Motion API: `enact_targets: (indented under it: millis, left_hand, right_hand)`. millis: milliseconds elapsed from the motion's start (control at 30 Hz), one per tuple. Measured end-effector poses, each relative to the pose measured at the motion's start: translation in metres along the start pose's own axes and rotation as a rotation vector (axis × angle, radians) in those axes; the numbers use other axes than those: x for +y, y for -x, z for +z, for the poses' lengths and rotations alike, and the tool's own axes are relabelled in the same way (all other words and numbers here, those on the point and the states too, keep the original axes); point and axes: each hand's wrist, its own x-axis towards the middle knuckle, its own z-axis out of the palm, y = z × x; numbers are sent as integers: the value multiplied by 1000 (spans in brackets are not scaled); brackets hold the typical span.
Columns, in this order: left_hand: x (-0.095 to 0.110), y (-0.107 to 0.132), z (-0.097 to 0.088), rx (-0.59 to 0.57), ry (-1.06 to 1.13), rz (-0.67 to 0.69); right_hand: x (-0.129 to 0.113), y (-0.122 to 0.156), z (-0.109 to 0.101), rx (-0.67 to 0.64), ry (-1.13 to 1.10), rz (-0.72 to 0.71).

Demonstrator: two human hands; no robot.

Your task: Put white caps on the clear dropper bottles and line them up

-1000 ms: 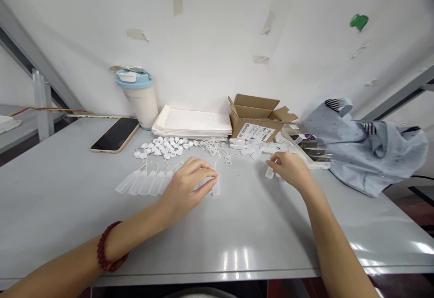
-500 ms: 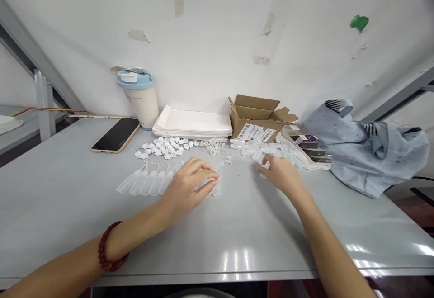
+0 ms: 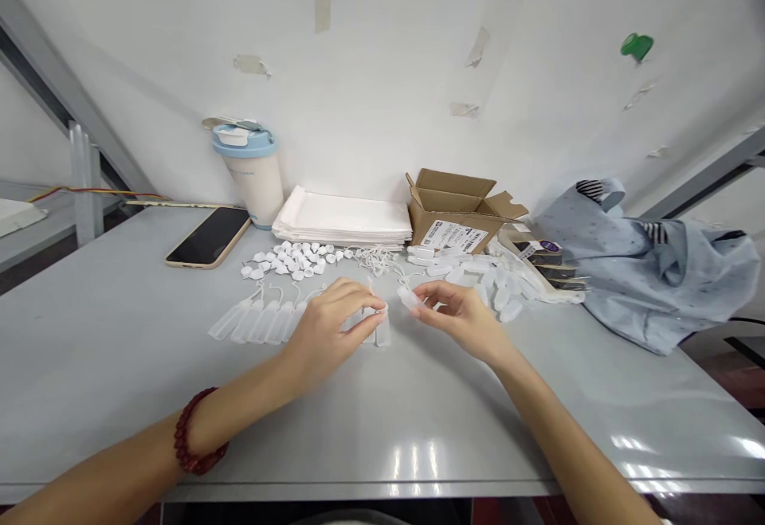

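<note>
In the head view, my right hand (image 3: 457, 314) pinches a small translucent plastic sleeve (image 3: 409, 297) between thumb and fingers, just above the table. My left hand (image 3: 335, 322) is closed in a pinch at the top of another such sleeve (image 3: 383, 335), at the right end of a row. The row of flat sleeves with white cord loops (image 3: 263, 323) lies side by side, partly hidden behind my left hand. Behind the hands are a tangle of white cords (image 3: 376, 258) and several small white caps (image 3: 304, 256). Loose sleeves (image 3: 508, 294) are scattered beyond my right hand.
At the back stand a blue-lidded cup (image 3: 254, 178), a stack of white sheets (image 3: 350, 218) and an open cardboard box (image 3: 454, 226). A phone (image 3: 209, 237) lies at left. On the right are a packaged dark item (image 3: 547, 262) and light-blue cloth (image 3: 657, 270).
My right hand has moved left from the loose sleeves, bringing one sleeve toward my left hand. The left hand stays by the end of the row. The view has shifted slightly.
</note>
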Motion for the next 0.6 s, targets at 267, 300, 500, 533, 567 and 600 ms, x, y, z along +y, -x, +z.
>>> enact_targets:
  millis: [267,300,500,533,567,600]
  left_hand:
    - [2,-2,-2,34,59,-168]
    - [3,-2,-2,30,55,-178]
    - [3,0,0,-30,91,-193]
    - [3,0,0,-35,106,-196]
    - [3,-1,-1,-38,119,-203]
    - [4,-1,-1,-41,129,-219]
  right_hand:
    - [-15,11,16,-83,-42,-99]
    - [-15,11,16,-81,-42,-99]
    - [-15,11,16,-94,-44,-118]
    - [-14,12,16,-98,-48,-124]
    - [-14,12,17,-99,-50,-128]
    - [-13,12,17,-99,-51,-133]
